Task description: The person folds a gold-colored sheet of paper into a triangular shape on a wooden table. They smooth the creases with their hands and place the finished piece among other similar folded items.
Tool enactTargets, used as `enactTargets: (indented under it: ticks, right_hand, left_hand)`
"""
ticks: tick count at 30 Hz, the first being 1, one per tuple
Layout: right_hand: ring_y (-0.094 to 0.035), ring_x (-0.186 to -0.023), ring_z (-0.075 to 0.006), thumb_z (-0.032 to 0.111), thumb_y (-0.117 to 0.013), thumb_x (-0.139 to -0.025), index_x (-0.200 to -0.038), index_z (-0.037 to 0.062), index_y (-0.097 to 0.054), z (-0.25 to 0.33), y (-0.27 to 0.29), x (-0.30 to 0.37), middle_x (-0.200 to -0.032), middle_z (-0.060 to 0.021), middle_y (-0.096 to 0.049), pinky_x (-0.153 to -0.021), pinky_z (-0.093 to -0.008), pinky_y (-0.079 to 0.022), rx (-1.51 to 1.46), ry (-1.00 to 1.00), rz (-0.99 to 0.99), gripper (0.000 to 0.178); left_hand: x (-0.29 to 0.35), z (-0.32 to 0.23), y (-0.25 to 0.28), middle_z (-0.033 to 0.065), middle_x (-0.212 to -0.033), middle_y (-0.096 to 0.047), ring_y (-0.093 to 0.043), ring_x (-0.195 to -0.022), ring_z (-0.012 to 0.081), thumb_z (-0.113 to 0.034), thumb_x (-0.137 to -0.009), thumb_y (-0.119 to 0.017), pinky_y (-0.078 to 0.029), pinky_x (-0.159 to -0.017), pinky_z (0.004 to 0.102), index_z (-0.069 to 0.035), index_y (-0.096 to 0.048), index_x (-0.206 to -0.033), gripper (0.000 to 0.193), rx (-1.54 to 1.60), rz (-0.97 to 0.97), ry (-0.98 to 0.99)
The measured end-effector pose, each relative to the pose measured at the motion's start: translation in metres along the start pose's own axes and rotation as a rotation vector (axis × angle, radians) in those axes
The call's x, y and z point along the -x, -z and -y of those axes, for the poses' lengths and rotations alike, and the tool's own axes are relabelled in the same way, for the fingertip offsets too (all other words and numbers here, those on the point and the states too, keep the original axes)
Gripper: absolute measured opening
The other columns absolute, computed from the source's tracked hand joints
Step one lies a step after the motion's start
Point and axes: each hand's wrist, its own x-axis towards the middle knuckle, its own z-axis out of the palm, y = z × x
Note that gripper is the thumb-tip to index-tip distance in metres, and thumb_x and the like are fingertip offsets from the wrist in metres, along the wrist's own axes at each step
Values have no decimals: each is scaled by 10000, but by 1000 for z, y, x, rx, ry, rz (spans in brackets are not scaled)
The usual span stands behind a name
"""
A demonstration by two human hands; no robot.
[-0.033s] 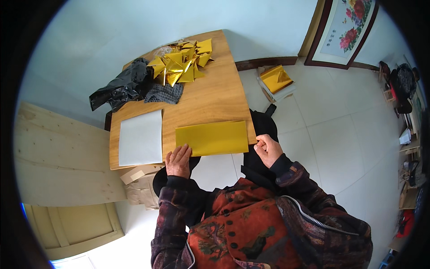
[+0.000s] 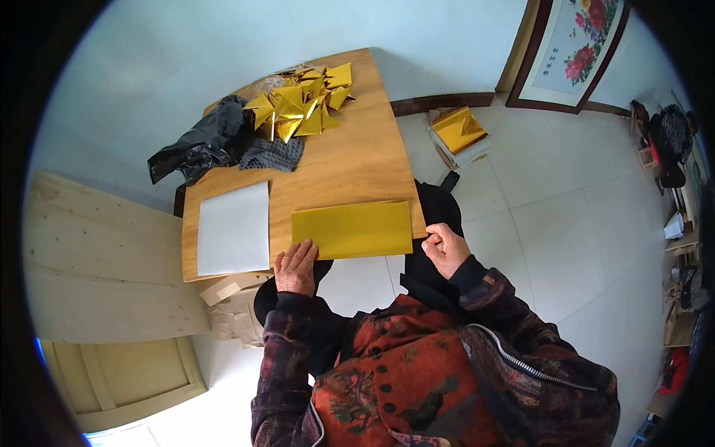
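A gold foil paper rectangle [image 2: 357,229] lies flat along the table's near edge. My left hand [image 2: 297,267] rests on its near left corner with fingers stretched out. Just past the sheet's right end, my right hand [image 2: 445,250] is by the table corner, its fingers curled together; whether anything is inside them is hidden. To the left of the gold paper lies a pale silver-grey sheet [image 2: 234,229], apart from my left hand. A heap of folded gold foil pieces [image 2: 302,104] sits at the far end.
The wooden table [image 2: 357,164] also carries a black plastic bag [image 2: 205,145] and a dark knitted cloth [image 2: 272,155]. A stack of gold foil sheets [image 2: 459,132] is on the tiled floor to the right. Cardboard [image 2: 237,298] stands below the table's left corner.
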Motion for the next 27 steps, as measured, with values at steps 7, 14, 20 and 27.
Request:
enactTargets:
  ticks: [7,14,20,27]
  right_hand:
    - [-677,-964,-239,177,-614,-937,-1184,-36,-415,5,-18,5,-1077,-179,-633,-662,-333,-559,-545,-390,122,381]
    - [-707,-839,-213,83,-619,-911,-1083,2,-462,5,-28,-4,-964,-105,-635,-564,-271,-520,-560,-435,38,246]
    - [-683,-742,-182,7,-647,-857,-1131,-36,-461,4,-43,-3,-874,-106,-625,-591,-274,-516,-625,-348,60,334]
    - [-634,-725,-134,46,-640,-875,-1174,-52,-469,7,-44,4,-855,-100,-651,-624,-271,-516,-573,-289,297,358]
  left_hand:
    - [2,-9,14,19,-1340,-577,-505,-1263,281,-74,-844,-600,-323,-1068,486,-175,-626,-1224,394,-74,42,32]
    - [34,-36,14,148,-1128,-613,-582,-1068,293,-160,-872,-644,-449,-927,381,-29,-559,-1198,361,590,-236,504]
    - [23,-49,-11,81,-1034,-661,-638,-994,243,-459,-938,-596,-489,-844,396,-74,-575,-1147,438,1727,43,1249]
    - [7,-60,-27,2,-863,-691,-666,-735,175,-193,-927,-646,-559,-639,338,-139,-653,-1015,103,1797,118,1371]
